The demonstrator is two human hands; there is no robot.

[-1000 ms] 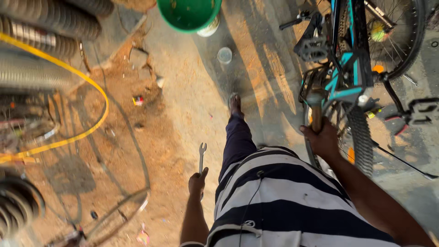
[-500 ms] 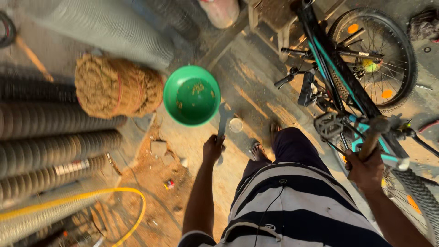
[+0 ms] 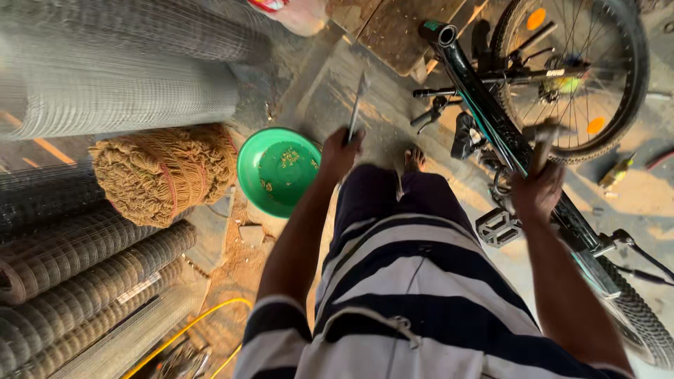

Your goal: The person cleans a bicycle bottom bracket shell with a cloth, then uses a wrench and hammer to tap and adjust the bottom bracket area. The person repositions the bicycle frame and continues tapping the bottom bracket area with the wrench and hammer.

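While the left hand [image 3: 340,151] grips a wrench [image 3: 357,105] above the green bowl [image 3: 277,172], the right hand [image 3: 537,189] clasps the bicycle frame [image 3: 491,119], work apparently unfinished.

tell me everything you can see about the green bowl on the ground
The green bowl is round, glossy and looks like plastic, with a rolled rim. It sits upright on the dusty floor, mouth open to the camera, with small yellowish scraps scattered inside. It lies just right of a bundle of brown coir rope and below rolls of wire mesh. The left hand, holding a wrench, hovers at its right edge; nothing clearly touches it.
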